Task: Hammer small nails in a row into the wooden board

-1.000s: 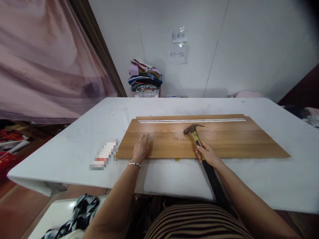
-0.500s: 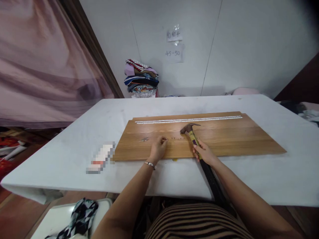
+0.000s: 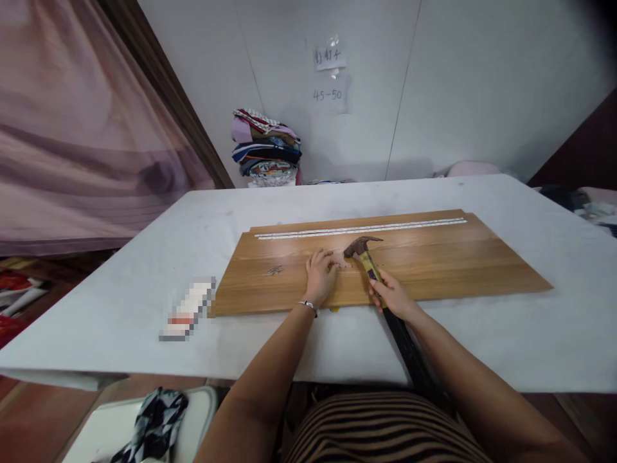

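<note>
A brown wooden board (image 3: pixel 434 263) lies on the white-covered table, with two pale strips (image 3: pixel 361 228) along its far side. My right hand (image 3: pixel 391 292) grips the yellow and black handle of a claw hammer (image 3: pixel 369 260); the rusty head is over the board. Just left of the head, my left hand (image 3: pixel 322 273) is at the board, thumb and forefinger pinched on something too small to make out. A small pile of nails (image 3: pixel 274 271) lies on the board's left part. Small dark marks show in a row near the hammer head.
A blurred pale object (image 3: pixel 189 308) lies on the white tablecloth (image 3: pixel 120 289) left of the board. Folded clothes (image 3: pixel 267 148) are stacked beyond the far edge. A white stool (image 3: pixel 108 427) bearing patterned cloth stands at the lower left.
My left hand has moved right and slightly away from me, closer to the hammer head. My right hand still holds the hammer in nearly the same place. The view has shifted slightly.
</note>
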A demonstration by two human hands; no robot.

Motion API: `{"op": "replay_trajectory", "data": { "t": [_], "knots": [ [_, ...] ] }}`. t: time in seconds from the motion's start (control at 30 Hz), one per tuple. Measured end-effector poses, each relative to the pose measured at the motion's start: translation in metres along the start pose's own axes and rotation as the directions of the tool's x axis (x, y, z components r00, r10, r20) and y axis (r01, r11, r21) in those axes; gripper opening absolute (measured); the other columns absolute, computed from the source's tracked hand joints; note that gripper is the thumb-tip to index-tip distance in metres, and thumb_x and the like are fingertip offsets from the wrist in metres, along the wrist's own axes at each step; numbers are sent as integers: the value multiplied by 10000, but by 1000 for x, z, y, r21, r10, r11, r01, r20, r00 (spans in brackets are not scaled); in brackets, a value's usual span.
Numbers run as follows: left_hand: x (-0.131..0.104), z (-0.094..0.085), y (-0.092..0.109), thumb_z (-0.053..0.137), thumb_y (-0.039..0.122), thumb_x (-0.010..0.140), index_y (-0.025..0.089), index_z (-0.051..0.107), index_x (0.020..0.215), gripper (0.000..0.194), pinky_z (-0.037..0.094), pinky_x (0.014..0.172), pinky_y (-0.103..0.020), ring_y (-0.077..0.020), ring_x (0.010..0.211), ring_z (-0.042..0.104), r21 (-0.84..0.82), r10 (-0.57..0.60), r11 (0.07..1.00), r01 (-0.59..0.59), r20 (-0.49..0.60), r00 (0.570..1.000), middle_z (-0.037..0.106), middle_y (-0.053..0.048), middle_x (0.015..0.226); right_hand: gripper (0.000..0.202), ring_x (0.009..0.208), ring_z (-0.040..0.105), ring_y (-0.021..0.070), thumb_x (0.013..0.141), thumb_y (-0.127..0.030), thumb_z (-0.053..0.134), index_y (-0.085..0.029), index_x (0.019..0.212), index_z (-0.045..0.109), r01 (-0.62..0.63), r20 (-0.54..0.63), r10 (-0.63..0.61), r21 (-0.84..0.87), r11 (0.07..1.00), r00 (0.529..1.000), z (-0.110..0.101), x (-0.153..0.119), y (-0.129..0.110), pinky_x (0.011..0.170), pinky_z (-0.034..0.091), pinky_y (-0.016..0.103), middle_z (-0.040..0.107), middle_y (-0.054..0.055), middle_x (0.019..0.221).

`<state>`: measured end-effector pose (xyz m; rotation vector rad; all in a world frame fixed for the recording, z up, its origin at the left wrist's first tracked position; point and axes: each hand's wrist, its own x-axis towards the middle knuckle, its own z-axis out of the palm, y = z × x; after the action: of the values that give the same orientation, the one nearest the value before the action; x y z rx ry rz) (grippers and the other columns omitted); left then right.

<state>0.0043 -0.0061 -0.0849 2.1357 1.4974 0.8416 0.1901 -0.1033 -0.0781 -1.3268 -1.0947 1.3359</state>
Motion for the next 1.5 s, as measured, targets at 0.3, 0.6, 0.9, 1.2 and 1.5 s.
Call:
{"op": "replay_trajectory", "data": {
  "t": [0.3,0.6,0.9,1.2,1.5],
  "knots": [
    [1,2,2,551,172,860,208,667,854,121,274,1157,-458,-219,1349,420,19,64,998,-64,0,998,638,-59,1270,329,392,439,56,758,-492,585,-235,838,395,-6,-7,7,5,1000,1000,1,-1,-1,332,381,195,504,-100,618],
    [-1,2,4,530,125,863,201,637,865,131,278,1160,-455,-224,1346,423,90,120,989,-119,2,993,651,-70,1205,322,399,441,59,764,-491,577,-229,843,407,-8,-10,7,-5,1000,1000,0,-1,0,333,390,207,510,-97,632],
    [0,3,7,546,130,865,192,661,864,130,298,1139,-453,-240,1319,451,94,119,988,-123,54,991,666,-78,1163,316,402,443,56,770,-482,579,-227,856,413,-10,-10,10,1,1000,1000,1,-1,0,328,394,197,508,-95,633],
    [4,6,4,611,155,838,199,714,796,120,314,1118,-407,-221,1269,487,17,46,999,-47,64,997,690,-52,1121,328,397,445,59,773,-507,592,-219,826,444,27,6,-27,-20,999,1000,0,-6,1,333,391,201,514,-87,636],
    [4,3,8,660,131,786,202,736,699,135,376,1034,-387,-205,1136,556,-47,35,998,-34,32,999,707,-50,1022,282,410,419,74,859,-450,539,-193,975,533,28,17,-25,-181,983,1000,-3,-34,-11,391,387,209,465,-86,573]
  ]
}}
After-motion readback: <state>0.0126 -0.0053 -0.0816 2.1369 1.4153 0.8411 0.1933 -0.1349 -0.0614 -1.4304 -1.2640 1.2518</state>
